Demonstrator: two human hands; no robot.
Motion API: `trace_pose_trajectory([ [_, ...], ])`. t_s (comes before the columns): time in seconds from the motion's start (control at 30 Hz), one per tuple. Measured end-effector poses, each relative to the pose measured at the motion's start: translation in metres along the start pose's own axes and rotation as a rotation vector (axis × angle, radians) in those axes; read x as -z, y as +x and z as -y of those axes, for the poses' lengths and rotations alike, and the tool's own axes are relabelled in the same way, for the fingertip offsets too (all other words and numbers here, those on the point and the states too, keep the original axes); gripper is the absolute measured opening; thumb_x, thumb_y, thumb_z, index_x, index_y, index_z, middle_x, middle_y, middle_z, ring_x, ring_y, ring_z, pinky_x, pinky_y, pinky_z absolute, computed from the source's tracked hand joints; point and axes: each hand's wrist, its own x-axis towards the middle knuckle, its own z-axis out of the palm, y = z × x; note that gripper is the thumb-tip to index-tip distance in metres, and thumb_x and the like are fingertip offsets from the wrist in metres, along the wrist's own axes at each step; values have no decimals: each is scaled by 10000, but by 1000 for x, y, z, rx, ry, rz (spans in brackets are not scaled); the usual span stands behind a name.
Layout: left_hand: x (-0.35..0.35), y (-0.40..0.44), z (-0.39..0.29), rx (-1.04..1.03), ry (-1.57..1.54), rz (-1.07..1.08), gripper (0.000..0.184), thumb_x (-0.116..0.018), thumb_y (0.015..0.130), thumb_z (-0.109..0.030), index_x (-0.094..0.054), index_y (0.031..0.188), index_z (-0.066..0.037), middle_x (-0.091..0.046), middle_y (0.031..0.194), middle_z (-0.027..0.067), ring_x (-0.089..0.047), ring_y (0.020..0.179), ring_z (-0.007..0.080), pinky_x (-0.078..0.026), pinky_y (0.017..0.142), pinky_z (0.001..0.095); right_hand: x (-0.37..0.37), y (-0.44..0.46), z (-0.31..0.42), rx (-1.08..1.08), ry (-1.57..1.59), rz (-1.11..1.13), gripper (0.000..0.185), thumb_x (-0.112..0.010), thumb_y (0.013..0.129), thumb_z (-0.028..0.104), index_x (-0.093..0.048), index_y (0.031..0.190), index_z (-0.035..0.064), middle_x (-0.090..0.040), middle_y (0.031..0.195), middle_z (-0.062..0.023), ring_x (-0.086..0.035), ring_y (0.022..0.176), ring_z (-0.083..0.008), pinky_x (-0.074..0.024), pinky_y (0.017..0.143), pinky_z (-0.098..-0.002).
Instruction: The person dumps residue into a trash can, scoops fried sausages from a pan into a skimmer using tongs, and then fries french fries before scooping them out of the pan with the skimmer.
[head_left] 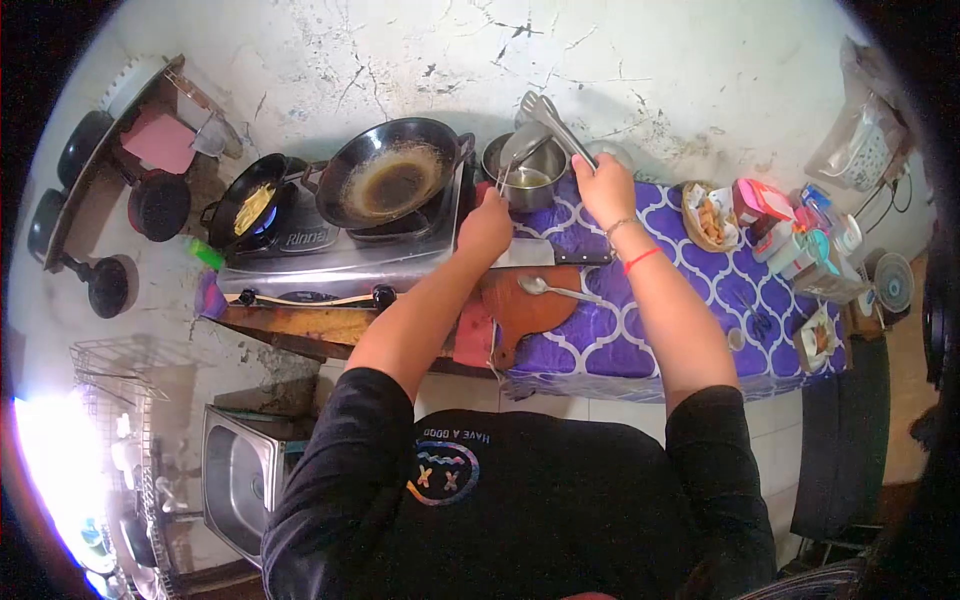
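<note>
My left hand [487,232] is closed on the thin handle of a metal utensil [524,145] with a rounded head, perhaps a strainer or ladle. This head is over a steel pot [538,201] with pale contents. Metal tongs [561,131] are gripped in my right hand [606,192], their slotted end pointing up and left above the pot. Below my hands, a knife [582,257] with a black handle lies by the wooden cutting board [540,312]. A spoon [548,288] rests across the board's edge.
On the stove [335,262] at left stand a large wok [390,178] with brownish liquid and a smaller pan [252,212] of fries over a blue flame. A lined basket of fried food [712,217] and several containers [790,245] crowd the right side of the purple tablecloth [640,335].
</note>
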Motion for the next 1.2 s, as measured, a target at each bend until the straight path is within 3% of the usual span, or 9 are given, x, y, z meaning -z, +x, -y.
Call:
trace_pose_trajectory([
  [0.13, -49, 29, 24, -32, -269, -112, 223, -369, 912, -256, -424, 956, -45, -586, 784, 218, -621, 700, 391, -481, 567, 470, 20, 6, 14, -109, 186, 63, 429, -515, 850, 366, -569, 757, -49, -608, 713, -206, -567, 617, -364, -481, 656, -421],
  [0.3, 10, 9, -16, -4, -481, 90, 169, -404, 915, -214, -415, 932, -46, -551, 722, 173, -583, 572, 302, -469, 483, 400, 49, 18, 37, -164, 330, 43, 442, -518, 854, 371, -558, 691, -38, -574, 645, -144, -536, 569, -290, -480, 569, -364],
  [0.47, 74, -6, -21, 73, -845, 58, 169, -445, 902, -185, -403, 960, -31, -538, 717, 138, -541, 539, 226, -438, 446, 320, 77, 18, 82, -325, 699, 145, 427, -519, 866, 358, -536, 641, -4, -517, 587, -72, -495, 513, -194, -434, 460, -286],
  [0.63, 140, -31, 11, 196, -1287, -27, 204, -496, 887, -149, -387, 994, -13, -523, 711, 95, -489, 497, 130, -401, 400, 220, 68, 4, 124, -290, 844, 253, 394, -533, 873, 346, -521, 643, 26, -470, 555, -25, -450, 463, -125, -376, 402, -235],
  [0.8, 209, -71, 65, 289, -1160, -249, 331, -564, 831, -42, -379, 1102, 5, -524, 679, 58, -470, 491, 90, -368, 383, 184, 36, -18, 173, -215, 909, 415, 368, -548, 869, 334, -517, 658, 34, -463, 546, -20, -416, 428, -103, -375, 406, -244],
  [0.97, 285, -91, 192, 312, -934, -375, 488, -616, 798, -31, -368, 1216, 15, -509, 594, 30, -464, 474, 77, -328, 365, 181, 2, -40, 225, -192, 881, 464, 359, -553, 869, 339, -524, 677, 36, -458, 545, -16, -417, 429, -99, -370, 408, -232],
  [1.07, 339, -107, 266, 305, -786, -346, 523, -646, 760, -50, -392, 1214, -1, -521, 594, 45, -472, 468, 93, -351, 376, 200, -20, -45, 249, -184, 813, 463, 365, -553, 866, 338, -528, 682, 24, -477, 553, -33, -433, 444, -120, -389, 431, -247],
  [1.13, 362, -103, 330, 443, -371, -466, 521, -639, 681, -61, -455, 1167, -30, -590, 672, 116, -525, 465, 189, -404, 405, 269, -40, -46, 270, -187, 741, 450, 370, -553, 864, 337, -532, 686, 12, -495, 561, -50, -449, 458, -141, -407, 455, -262],
  [1.2, 387, -95, 389, 369, -164, -479, 521, -633, 676, -68, -460, 1166, -36, -597, 700, 130, -546, 505, 215, -425, 444, 291, -63, -50, 296, -80, 635, 403, 372, -554, 861, 336, -534, 692, 5, -504, 566, -61, -456, 470, -155, -416, 472, -273],
])
